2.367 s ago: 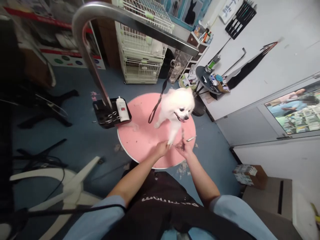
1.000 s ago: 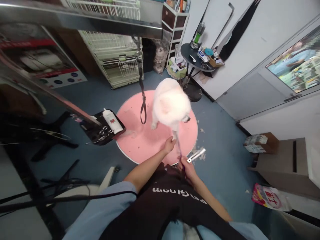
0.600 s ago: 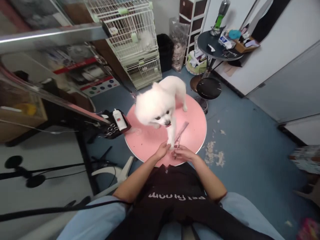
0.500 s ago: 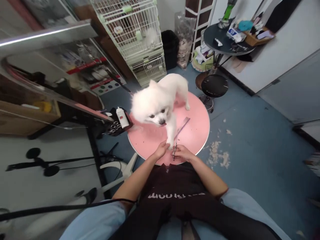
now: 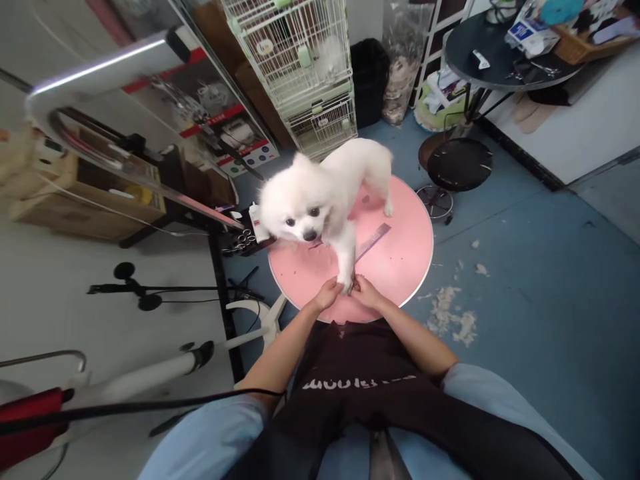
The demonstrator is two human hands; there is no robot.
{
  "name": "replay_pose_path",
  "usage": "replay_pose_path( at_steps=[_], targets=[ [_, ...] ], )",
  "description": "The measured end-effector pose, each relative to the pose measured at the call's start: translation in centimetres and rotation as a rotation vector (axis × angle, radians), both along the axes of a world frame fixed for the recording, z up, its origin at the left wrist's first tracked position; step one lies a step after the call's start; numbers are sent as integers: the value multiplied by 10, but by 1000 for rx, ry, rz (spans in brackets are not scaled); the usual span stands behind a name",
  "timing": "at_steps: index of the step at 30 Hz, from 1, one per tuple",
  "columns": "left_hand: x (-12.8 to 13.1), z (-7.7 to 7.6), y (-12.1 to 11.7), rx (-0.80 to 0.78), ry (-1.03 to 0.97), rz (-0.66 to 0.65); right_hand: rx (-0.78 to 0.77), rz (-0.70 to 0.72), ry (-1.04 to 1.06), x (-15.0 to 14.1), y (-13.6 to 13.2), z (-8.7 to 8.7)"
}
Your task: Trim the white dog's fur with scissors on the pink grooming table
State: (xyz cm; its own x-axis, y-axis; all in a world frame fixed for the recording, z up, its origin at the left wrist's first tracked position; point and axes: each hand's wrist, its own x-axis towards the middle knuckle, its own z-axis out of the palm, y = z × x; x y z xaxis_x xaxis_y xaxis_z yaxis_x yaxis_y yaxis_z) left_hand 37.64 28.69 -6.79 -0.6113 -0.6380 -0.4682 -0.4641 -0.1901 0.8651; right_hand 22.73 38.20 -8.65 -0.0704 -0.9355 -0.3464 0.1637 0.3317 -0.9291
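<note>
White dog (image 5: 345,177) is standing on the pink table (image 5: 405,267), one front paw (image 5: 345,281) out near the edge. Left hand (image 5: 329,293) has that paw pinched; right hand (image 5: 367,291) is bunched in right by it, but can't tell what's in its fingers. Comb (image 5: 374,241) lies just beyond. Body coat looks tidy, fur clumps (image 5: 445,310) litter the floor (image 5: 520,307), so probably plenty's done; this paw seems unfinished.

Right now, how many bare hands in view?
2: the left hand touching the white dog's front paw, the right hand at that paw's other side. Some right fingers are hidden.
</note>
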Motion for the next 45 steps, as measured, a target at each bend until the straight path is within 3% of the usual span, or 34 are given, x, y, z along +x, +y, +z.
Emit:
replay_pose_path(
  at_steps=[11, 13, 17, 22, 25, 27, 33, 36, 41, 45],
  targets=[
    [-7, -17, -6, -25, -68, 8, -24, 66, 482, -30, -22, 12],
    [-8, -19, -8, -61, -100, -17, -39, 100, 582, -33, -26, 14],
    [-9, -24, -11, -157, -152, -32, 77, 113, 785, -38, -33, 19],
    [-8, -34, -14, -280, -192, -34, 55, 135, 986, -40, -41, 25],
    [-5, -37, -17, -295, -202, -65, 118, 156, 982, -40, -46, 29],
    [-2, -37, -20, -299, -193, -94, 79, 167, 970, -37, -47, 32],
    [11, -36, -31, -305, -164, -164, 117, 68, 888, -23, -46, 42],
    [16, -38, -34, -300, -147, -190, 32, 67, 860, -15, -45, 41],
    [19, -43, -35, -282, -125, -180, 52, 33, 824, -5, -48, 39],
    [20, -45, -34, -268, -154, -149, -18, 60, 764, -5, -49, 38]
  ],
)
